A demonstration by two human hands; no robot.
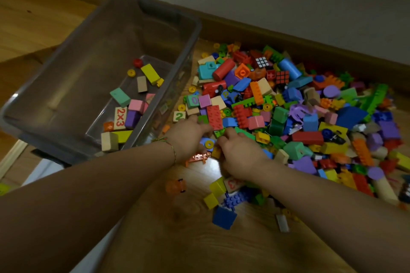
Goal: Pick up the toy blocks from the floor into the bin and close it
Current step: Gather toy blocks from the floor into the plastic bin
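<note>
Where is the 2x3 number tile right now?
In the head view, the 2x3 number tile lies inside the clear bin, left of frame centre, beside a purple block and below a pink block.

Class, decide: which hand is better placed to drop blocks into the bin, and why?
Likely left hand: it rests at the block pile edge nearest the bin; the right hand is farther off.

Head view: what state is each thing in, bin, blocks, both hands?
bin: open, no lid on, mostly unfilled.
blocks in bin: a few, loose on bottom.
block pile: heaped on floor beside bin.
left hand: on pile's near edge, grip unclear.
right hand: same edge, grip unclear.
</note>
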